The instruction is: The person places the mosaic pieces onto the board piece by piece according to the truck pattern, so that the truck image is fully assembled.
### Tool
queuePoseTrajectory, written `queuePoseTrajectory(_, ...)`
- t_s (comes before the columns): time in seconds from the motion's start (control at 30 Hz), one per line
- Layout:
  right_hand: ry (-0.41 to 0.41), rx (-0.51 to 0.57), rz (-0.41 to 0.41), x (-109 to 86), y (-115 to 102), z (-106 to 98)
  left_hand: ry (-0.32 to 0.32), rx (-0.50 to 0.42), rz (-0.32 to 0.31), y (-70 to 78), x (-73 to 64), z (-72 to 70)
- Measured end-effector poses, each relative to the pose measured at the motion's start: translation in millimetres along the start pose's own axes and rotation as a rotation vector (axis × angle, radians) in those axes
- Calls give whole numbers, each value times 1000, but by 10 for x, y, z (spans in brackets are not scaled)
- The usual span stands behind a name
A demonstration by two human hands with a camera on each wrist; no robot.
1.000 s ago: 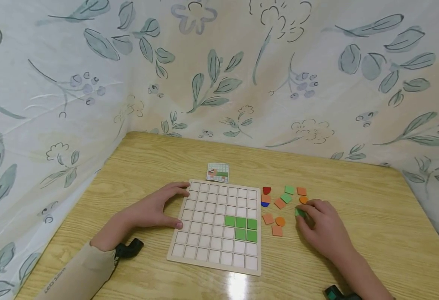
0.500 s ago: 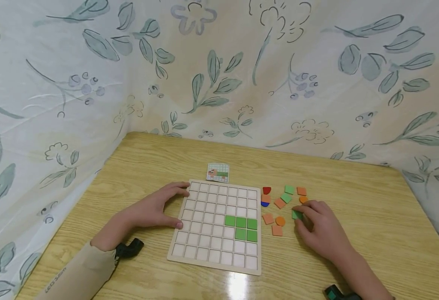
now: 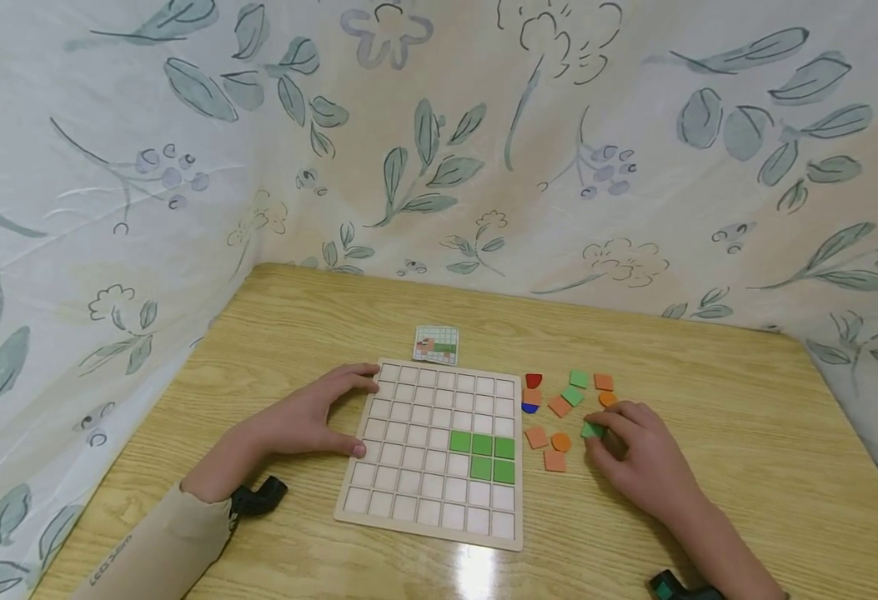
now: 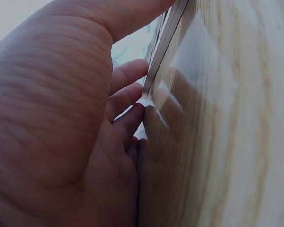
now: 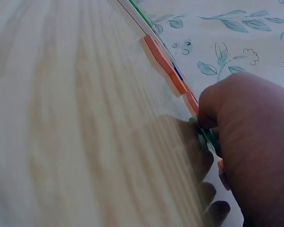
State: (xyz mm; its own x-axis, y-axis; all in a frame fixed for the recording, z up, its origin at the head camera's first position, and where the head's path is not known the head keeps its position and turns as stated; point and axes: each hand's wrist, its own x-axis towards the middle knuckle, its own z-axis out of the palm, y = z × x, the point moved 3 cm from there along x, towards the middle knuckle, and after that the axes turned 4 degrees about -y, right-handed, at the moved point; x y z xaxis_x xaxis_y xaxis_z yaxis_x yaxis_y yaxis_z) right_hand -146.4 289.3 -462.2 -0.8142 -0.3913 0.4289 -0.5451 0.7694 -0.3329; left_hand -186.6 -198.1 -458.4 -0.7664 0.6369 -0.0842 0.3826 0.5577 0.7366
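Observation:
A square wooden grid board [image 3: 408, 458] lies on the table, with several green square tiles [image 3: 482, 445] set in cells on its right side. My left hand [image 3: 292, 419] rests at the board's left edge, thumb tip on the rim and fingertips by the far corner. In the left wrist view its fingers [image 4: 128, 97] reach along the board's side, low over the tabletop. To the right of the board, my right hand [image 3: 644, 454] pinches a loose green square tile [image 3: 590, 430] between thumb and fingers. The right wrist view shows that hand close above the wood, covering most of the tile.
Between board and right hand lie loose orange squares [image 3: 554, 461], orange discs [image 3: 560, 442], green squares [image 3: 578, 380], a red rounded piece [image 3: 533, 381] and a partly covered blue piece [image 3: 530, 409]. A small pattern card [image 3: 436, 343] sits behind the board. Patterned cloth [image 3: 439, 150] hangs behind the table.
My right hand has shifted slightly left and toward me with the green tile, uncovering more of the orange disc behind it. The left hand and board have stayed put.

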Motion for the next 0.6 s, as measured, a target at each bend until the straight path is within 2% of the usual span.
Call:
queuePoseTrajectory(0.17, 16, 67, 50, 21, -76, 34, -1, 9, -7, -7, -4, 1)
queuePoseTrajectory(0.3, 20, 94, 37, 64, -185, 75, 2, 15, -9, -4, -6, 5)
queuePoseTrajectory(0.6, 58, 162, -186, 205, -517, 230, 4, 11, -5, 24, 7, 1)
